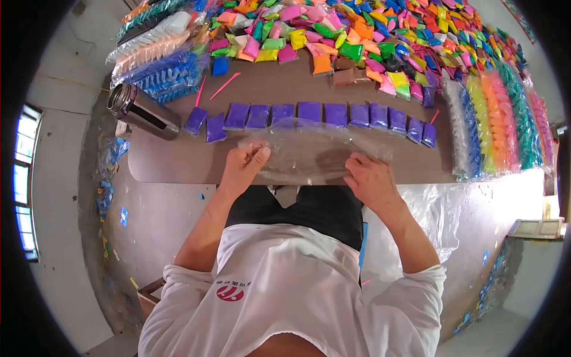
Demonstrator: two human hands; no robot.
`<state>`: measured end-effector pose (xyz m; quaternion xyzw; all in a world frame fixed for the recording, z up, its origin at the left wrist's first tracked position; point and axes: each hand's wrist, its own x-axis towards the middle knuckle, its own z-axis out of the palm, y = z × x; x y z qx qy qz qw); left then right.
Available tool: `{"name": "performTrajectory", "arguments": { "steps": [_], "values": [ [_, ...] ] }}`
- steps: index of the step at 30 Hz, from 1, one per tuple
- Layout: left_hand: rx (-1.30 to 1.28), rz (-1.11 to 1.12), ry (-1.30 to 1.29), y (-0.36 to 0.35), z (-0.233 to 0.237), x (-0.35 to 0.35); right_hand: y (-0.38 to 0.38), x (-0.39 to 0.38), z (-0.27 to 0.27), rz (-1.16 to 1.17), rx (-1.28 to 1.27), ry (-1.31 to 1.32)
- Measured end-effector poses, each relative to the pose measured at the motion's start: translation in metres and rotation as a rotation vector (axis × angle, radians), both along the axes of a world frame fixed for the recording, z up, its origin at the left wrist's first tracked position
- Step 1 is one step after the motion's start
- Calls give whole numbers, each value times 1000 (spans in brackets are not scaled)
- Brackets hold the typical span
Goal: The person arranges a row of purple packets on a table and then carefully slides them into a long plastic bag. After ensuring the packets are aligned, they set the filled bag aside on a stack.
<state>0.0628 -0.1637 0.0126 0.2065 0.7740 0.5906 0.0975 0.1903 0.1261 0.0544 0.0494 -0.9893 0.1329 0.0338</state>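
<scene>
A clear plastic bag (pixel 303 156) is spread between my two hands at the table's front edge. My left hand (pixel 245 162) is closed on its left side, thumb pressed against the fingers. On the right side of the bag, my right hand (pixel 370 175) has its fingers curled and pinched on the plastic. Just beyond the bag lies a row of several purple packets (pixel 310 112), side by side across the table. The bag's far edge touches or overlaps some of the middle packets.
A steel flask (pixel 144 112) lies at the left beside pink sticks (pixel 225 86). Many colourful packets (pixel 351 50) are heaped at the back of the brown table (pixel 267 83). Bagged strips of packets stand at the right (pixel 496 125) and back left (pixel 160 59).
</scene>
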Motion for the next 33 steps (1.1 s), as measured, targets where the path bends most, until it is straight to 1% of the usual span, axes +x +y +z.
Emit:
{"name": "performTrajectory", "arguments": {
  "steps": [2, 4, 7, 10, 13, 16, 19, 22, 26, 28, 31, 33],
  "values": [
    [-23, 6, 78, 1, 7, -1, 2, 8, 11, -15, 42, -57],
    [-35, -7, 48, 2, 6, 0, 3, 15, 16, -49, 97, -119],
    [-43, 5, -22, 3, -1, 0, -5, 21, 29, -9, 29, -150],
    [21, -1, -55, 10, -1, 0, -23, 11, 28, 118, -189, -21],
    [65, -32, -27, 18, 3, 3, -51, -8, 26, 225, -433, -97],
    [29, -46, 1, 18, 8, 4, -79, -39, 21, 314, -369, -275],
    [29, -43, -1, 14, 12, 5, -99, -56, 0, 244, -442, -216],
    [9, -52, 11, 6, 10, 5, -101, -56, -10, 314, -379, -114],
    [-54, -21, -25, 1, 4, 7, -101, -55, -12, 313, -394, -136],
    [-34, -6, 42, 4, -2, 6, -104, -55, -10, 279, -390, -175],
    [-54, 4, 126, 5, -8, 5, -107, -55, -5, 258, -302, -207],
    [-43, 23, 142, 3, -9, 5, -109, -56, -11, 252, -301, -172]
  ]
}}
